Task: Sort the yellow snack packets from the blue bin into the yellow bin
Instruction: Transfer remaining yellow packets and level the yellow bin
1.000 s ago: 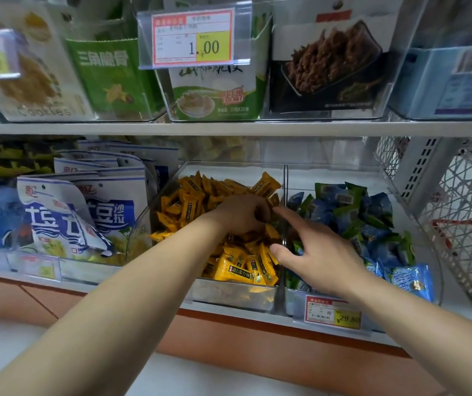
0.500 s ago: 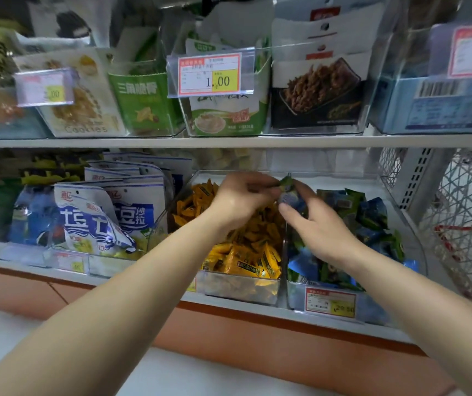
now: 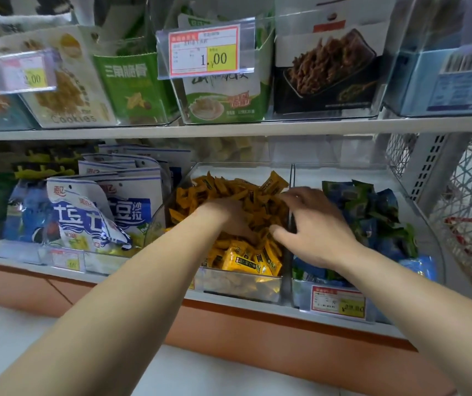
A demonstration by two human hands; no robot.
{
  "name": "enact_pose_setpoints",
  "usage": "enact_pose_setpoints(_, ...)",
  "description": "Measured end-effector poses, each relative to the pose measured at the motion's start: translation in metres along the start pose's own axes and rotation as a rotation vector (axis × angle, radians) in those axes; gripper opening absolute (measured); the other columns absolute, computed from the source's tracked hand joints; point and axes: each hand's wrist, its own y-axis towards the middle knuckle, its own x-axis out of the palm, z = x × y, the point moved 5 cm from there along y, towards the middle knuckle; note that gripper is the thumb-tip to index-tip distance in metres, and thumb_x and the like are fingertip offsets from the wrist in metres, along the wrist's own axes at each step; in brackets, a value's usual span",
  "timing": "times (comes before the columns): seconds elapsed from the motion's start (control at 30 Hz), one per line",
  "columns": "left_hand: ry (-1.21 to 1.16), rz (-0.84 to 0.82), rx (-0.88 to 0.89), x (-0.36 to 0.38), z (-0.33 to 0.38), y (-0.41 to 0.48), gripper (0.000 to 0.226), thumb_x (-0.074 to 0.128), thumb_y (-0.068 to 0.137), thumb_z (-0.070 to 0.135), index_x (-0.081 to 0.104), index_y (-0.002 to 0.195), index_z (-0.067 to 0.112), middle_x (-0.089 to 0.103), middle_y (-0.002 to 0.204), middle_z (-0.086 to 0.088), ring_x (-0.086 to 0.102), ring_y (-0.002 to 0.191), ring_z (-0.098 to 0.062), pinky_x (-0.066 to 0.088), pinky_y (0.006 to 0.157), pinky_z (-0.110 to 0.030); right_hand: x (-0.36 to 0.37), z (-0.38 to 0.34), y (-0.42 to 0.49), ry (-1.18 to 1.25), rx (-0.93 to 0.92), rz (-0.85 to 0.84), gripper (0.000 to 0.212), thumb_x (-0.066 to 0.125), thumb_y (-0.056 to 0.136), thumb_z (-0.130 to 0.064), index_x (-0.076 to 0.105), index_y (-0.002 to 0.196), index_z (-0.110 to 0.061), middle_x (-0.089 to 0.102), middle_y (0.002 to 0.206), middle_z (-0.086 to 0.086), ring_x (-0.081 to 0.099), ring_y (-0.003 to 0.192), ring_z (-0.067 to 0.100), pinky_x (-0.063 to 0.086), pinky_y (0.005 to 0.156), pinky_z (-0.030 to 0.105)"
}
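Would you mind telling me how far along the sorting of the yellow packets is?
Done: the clear bin of small yellow packets is piled high, and no yellow shows among the blue and green packets next door. In hand: left hand sunk in the yellow pile, right hand spread over the divider. Left: possibly strays buried out of sight.

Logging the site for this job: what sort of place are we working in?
Probably a shop's snack aisle: a red-and-yellow paper price tag reading 1.00, a white metal shelf of packaged snacks, and a clear plastic bin heaped with small yellow snack packets.
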Motion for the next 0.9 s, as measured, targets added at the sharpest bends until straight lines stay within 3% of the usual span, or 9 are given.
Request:
enact_pose_setpoints(0.1,-0.206,-0.035,0.034,0.005,-0.012,0.007,0.113,0.078,0.067,0.066,0.020,0.156,0.029,0.044,0.151,-0.004,0.048,0.129,-0.029,0.043,0.091,-0.035,0.012,0.008,-0.001,0.086,0.013,-0.015,0.072,0.034,0.074,-0.070,0.041,0.138,-0.037,0.024,0.146,-0.011,0.026,0.136,0.019,0.042,0.095,0.044)
enact_pose_setpoints(0.2,-0.227,-0.113,0.080,0.015,-0.013,0.016,0.094,0.076,0.070,0.065,0.037,0.149,0.032,0.049,0.148,-0.001,0.048,0.128,-0.026,0.041,0.098,-0.035,0.016,0.010,-0.001,0.122,-0.005,0.016,0.066,0.033,0.075,-0.068,0.043,0.133,-0.038,0.020,0.145,-0.013,0.027,0.135,0.016,0.045,0.090,0.039)
enact_pose_setpoints(0.33,-0.204,-0.246,0.115,0.028,-0.006,0.022,0.098,0.074,0.069,0.069,0.032,0.151,0.036,0.041,0.154,0.002,0.039,0.140,-0.028,0.029,0.116,-0.044,0.018,0.011,-0.002,0.126,-0.006,0.031,0.061,0.035,0.077,-0.066,0.044,0.131,-0.038,0.020,0.147,-0.013,0.031,0.134,0.015,0.046,0.086,0.036)
enact_pose_setpoints(0.43,-0.299,-0.197,0.108,0.027,-0.006,0.027,0.093,0.080,0.067,0.062,0.040,0.146,0.033,0.051,0.145,0.002,0.048,0.131,-0.026,0.037,0.111,-0.042,0.019,0.010,-0.002,0.148,-0.007,0.027,0.061,0.036,0.077,-0.065,0.043,0.130,-0.037,0.019,0.147,-0.013,0.038,0.130,0.016,0.051,0.082,0.035)
enact_pose_setpoints(0.63,-0.497,-0.097,0.122,0.024,-0.011,0.030,0.079,0.079,0.078,0.038,0.042,0.147,0.028,0.056,0.112,0.011,0.053,0.097,-0.008,0.041,0.074,-0.020,0.018,0.011,-0.001,0.174,0.011,0.051,0.057,0.041,0.076,-0.060,0.047,0.127,-0.035,0.020,0.142,-0.013,0.046,0.120,0.017,0.052,0.072,0.032)
enact_pose_setpoints(0.7,-0.555,-0.093,0.138,0.025,-0.013,0.025,0.076,0.080,0.077,0.040,0.044,0.144,0.033,0.055,0.112,0.015,0.053,0.098,-0.007,0.041,0.073,-0.019,0.018,0.011,-0.001,0.171,0.009,0.068,0.059,0.039,0.075,-0.061,0.048,0.127,-0.034,0.020,0.142,-0.014,0.048,0.117,0.015,0.048,0.067,0.028)
enact_pose_setpoints(0.8,-0.591,-0.118,0.141,0.031,-0.014,0.016,0.045,0.079,0.070,0.057,0.059,0.109,0.048,0.063,0.111,0.021,0.058,0.104,-0.007,0.041,0.076,-0.020,0.018,0.011,-0.002,0.164,0.008,0.078,0.060,0.034,0.073,-0.063,0.048,0.125,-0.035,0.021,0.144,-0.014,0.050,0.114,0.014,0.044,0.065,0.026)
enact_pose_setpoints(0.83,-0.601,-0.105,0.153,0.031,-0.012,0.014,0.045,0.079,0.069,0.059,0.060,0.109,0.048,0.065,0.110,0.021,0.059,0.105,-0.008,0.042,0.080,-0.021,0.018,0.011,-0.002,0.164,0.009,0.077,0.060,0.034,0.073,-0.063,0.048,0.125,-0.035,0.021,0.144,-0.014,0.050,0.114,0.014,0.044,0.065,0.026)
enact_pose_setpoints(0.9,-0.615,-0.056,0.177,0.032,-0.009,0.012,0.069,0.079,0.070,0.057,0.053,0.132,0.042,0.061,0.121,0.017,0.056,0.115,-0.013,0.043,0.092,-0.026,0.018,0.010,-0.003,0.165,0.007,0.074,0.059,0.034,0.074,-0.062,0.048,0.125,-0.035,0.021,0.144,-0.015,0.051,0.111,0.014,0.045,0.065,0.026)
